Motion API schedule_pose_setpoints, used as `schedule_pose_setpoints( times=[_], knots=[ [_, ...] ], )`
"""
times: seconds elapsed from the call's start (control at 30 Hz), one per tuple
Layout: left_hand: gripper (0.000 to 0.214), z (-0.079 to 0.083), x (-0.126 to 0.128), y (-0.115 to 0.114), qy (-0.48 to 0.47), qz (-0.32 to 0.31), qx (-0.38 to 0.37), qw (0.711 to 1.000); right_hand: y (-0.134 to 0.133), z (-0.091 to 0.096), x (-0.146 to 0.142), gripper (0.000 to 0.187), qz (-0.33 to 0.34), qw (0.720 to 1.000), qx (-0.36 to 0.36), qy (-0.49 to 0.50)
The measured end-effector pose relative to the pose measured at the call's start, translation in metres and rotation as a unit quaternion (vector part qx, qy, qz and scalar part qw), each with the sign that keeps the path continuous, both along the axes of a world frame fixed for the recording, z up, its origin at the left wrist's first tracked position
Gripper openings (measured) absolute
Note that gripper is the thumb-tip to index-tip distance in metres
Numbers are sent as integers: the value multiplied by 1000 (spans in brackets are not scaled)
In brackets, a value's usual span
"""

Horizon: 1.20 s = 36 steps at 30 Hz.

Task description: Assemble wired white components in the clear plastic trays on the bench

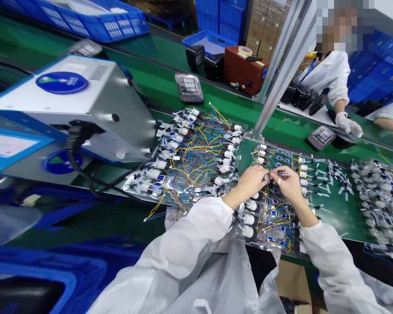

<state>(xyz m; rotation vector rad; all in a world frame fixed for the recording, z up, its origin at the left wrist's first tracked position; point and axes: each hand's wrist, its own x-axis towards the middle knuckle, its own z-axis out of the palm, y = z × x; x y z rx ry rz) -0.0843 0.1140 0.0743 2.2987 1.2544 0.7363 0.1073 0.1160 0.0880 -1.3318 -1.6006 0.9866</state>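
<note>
My left hand (251, 184) and my right hand (288, 186) meet over a tray of wired parts, fingers pinched closely together. A short, thin white tube-like piece (284, 174) sticks out from the fingers of my right hand. My left fingertips close on a small part that they mostly cover, so I cannot make out what it is. Below the hands lie white-and-black cylinders like small motors (248, 219), with yellow, red and blue wires and small blue boards (274, 213). More white-capped cylinders (303, 175) line the right side, white strips attached.
Another wired batch (196, 157) lies on my left, beside a grey-and-blue machine (118, 109). White-and-black pieces (342, 179) and a dense pile (381, 205) lie right. A metal post (278, 74) rises ahead. Beyond are display units (189, 88) and a gloved co-worker's hand (347, 124).
</note>
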Motion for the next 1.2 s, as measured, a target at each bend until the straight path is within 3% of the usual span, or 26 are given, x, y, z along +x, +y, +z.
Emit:
schedule_pose_setpoints(
  times=[0.1,0.2,0.5,0.97,1.1,1.2],
  knots=[
    [18,0,0,-1,0,11,-7,1000,-2,-1,2,23,30,995,49,-81],
    [20,-1,0,-1,-21,25,-17,999,-2,-4,5,24,37,994,40,-99],
    [15,-5,1,1,-67,34,-40,996,-3,-16,6,27,12,999,16,-33],
    [15,-4,2,2,-65,34,-51,996,-8,-19,1,21,1,998,22,-61],
    [15,-2,1,1,-69,43,-74,994,-11,-16,-1,6,21,992,65,-106],
    [16,0,1,1,-61,46,-77,994,-12,-10,-4,12,39,975,123,-179]
  ],
)
